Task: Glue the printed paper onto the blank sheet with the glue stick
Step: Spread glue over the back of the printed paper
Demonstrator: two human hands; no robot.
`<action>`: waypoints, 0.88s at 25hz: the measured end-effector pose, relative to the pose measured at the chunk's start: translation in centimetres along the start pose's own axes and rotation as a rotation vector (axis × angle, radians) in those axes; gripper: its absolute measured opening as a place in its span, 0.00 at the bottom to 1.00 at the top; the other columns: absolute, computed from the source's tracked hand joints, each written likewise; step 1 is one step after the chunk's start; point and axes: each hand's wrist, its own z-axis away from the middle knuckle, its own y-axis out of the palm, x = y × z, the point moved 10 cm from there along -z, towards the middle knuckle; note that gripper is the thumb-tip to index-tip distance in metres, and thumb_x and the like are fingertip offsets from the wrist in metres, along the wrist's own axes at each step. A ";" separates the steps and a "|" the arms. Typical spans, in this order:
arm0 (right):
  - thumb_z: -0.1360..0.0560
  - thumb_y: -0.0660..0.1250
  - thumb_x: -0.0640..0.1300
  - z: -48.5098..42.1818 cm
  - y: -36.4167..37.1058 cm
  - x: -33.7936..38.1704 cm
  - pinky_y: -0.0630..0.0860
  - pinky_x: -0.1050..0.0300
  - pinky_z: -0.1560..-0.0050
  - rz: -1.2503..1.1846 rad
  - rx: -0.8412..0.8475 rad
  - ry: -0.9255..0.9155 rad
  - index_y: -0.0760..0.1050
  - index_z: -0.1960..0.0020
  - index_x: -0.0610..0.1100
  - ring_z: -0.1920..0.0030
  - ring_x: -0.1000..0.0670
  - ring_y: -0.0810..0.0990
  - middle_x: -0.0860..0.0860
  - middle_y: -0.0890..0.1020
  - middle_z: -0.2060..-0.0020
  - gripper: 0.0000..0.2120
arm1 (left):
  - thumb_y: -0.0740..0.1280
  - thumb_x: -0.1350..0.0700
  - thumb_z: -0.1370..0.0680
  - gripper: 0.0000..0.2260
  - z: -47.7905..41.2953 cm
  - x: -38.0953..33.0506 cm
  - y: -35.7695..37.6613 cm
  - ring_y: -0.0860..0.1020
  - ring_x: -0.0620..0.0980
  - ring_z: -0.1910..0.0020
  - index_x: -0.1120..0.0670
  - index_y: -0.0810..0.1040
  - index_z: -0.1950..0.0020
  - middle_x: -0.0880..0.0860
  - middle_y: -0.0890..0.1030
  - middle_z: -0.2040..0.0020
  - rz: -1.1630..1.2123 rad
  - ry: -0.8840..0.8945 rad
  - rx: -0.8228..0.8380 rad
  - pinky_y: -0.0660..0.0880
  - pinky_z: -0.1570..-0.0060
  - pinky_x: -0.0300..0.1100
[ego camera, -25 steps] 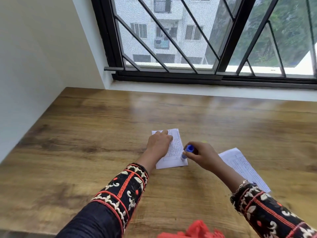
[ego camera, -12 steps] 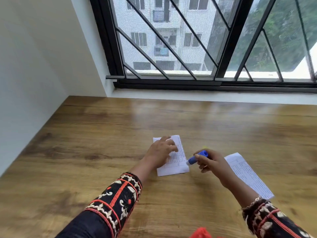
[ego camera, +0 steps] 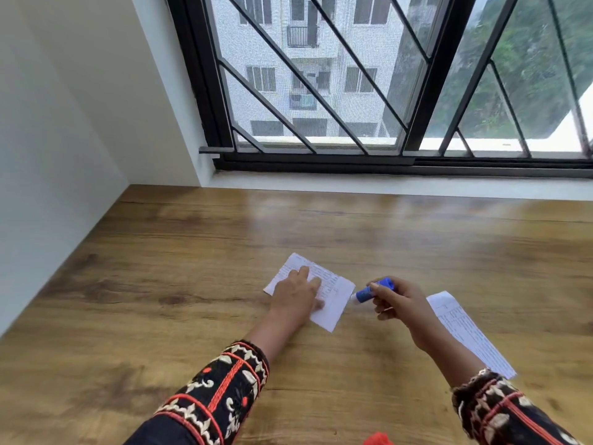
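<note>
1. The left hand [ego camera: 296, 295] lies flat, fingers spread, pressing a small paper [ego camera: 333, 300] onto the wooden surface [ego camera: 160, 284]; faint rows of print show on the paper's far half, while its near corner looks plain white; whether this is the printed piece or the blank sheet I cannot tell for certain.
2. The right hand [ego camera: 398, 305] is closed round the blue glue stick [ego camera: 373, 291], whose pale tip points left and down, just beside the paper's right edge and seemingly just off it; no cap is seen.
3. A second printed paper [ego camera: 465, 332] lies on the surface to the right, partly under the right wrist and well apart from the held one.
4. Judged from this, the task sits in its gluing stage; the two papers are not yet joined; whether enough glue is already spread cannot be seen, since it leaves no visible mark.
5. What seems left: finish the coating if needed, set the stick down, bring one paper over the other, line up the edges and press flat.
6. Nothing else stands on the surface; a white wall is on the left and a barred window [ego camera: 353, 91] at the far side; a bit of red cloth [ego camera: 377, 440] shows at the bottom edge.
7. Likely hindrances are few: the right forearm rests over the second paper, and the left hand covers part of the first, so some area may go unglued.
</note>
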 end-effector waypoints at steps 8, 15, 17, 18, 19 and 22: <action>0.27 0.67 0.43 -4.1 1.1 3.4 0.75 0.55 0.68 0.288 -0.096 -0.120 0.77 0.57 0.38 0.70 0.49 0.75 0.44 0.80 0.67 0.08 | 0.61 0.56 0.22 0.13 -0.4 0.0 -0.9 0.70 0.59 0.41 0.56 0.70 0.38 0.60 0.70 0.37 0.032 -0.120 -0.064 0.72 0.50 0.50; 0.28 0.66 0.47 -6.6 2.0 4.4 0.79 0.42 0.56 0.516 -0.113 -0.144 0.77 0.55 0.38 0.62 0.39 0.80 0.42 0.83 0.64 0.11 | 0.60 0.58 0.22 0.11 -0.1 -0.2 -1.2 0.71 0.58 0.42 0.58 0.71 0.40 0.59 0.71 0.39 0.031 -0.117 -0.065 0.72 0.52 0.49; 0.28 0.66 0.47 -6.9 2.1 4.6 0.78 0.40 0.54 0.542 -0.109 -0.158 0.77 0.56 0.38 0.61 0.40 0.79 0.40 0.83 0.61 0.12 | 0.59 0.59 0.22 0.10 0.0 -0.2 -1.4 0.71 0.58 0.42 0.58 0.71 0.41 0.59 0.71 0.39 0.028 -0.114 -0.073 0.72 0.52 0.49; 0.28 0.66 0.47 -6.9 2.2 4.7 0.78 0.40 0.54 0.546 -0.108 -0.161 0.76 0.56 0.38 0.61 0.40 0.79 0.40 0.83 0.61 0.12 | 0.59 0.59 0.21 0.10 0.0 -0.2 -1.5 0.71 0.58 0.42 0.58 0.71 0.41 0.59 0.71 0.39 0.024 -0.112 -0.076 0.72 0.52 0.49; 0.28 0.67 0.47 -6.9 2.3 4.7 0.78 0.40 0.55 0.551 -0.107 -0.161 0.76 0.56 0.38 0.62 0.41 0.78 0.40 0.83 0.62 0.12 | 0.59 0.60 0.21 0.10 0.0 -0.3 -1.6 0.71 0.58 0.42 0.58 0.71 0.41 0.59 0.71 0.39 0.022 -0.110 -0.078 0.72 0.52 0.49; 0.28 0.67 0.47 -7.0 2.6 4.7 0.79 0.41 0.55 0.570 -0.097 -0.159 0.75 0.57 0.37 0.63 0.43 0.77 0.41 0.81 0.64 0.12 | 0.59 0.60 0.21 0.10 0.1 -0.4 -1.7 0.71 0.58 0.43 0.58 0.71 0.41 0.59 0.71 0.40 0.012 -0.105 -0.084 0.72 0.52 0.48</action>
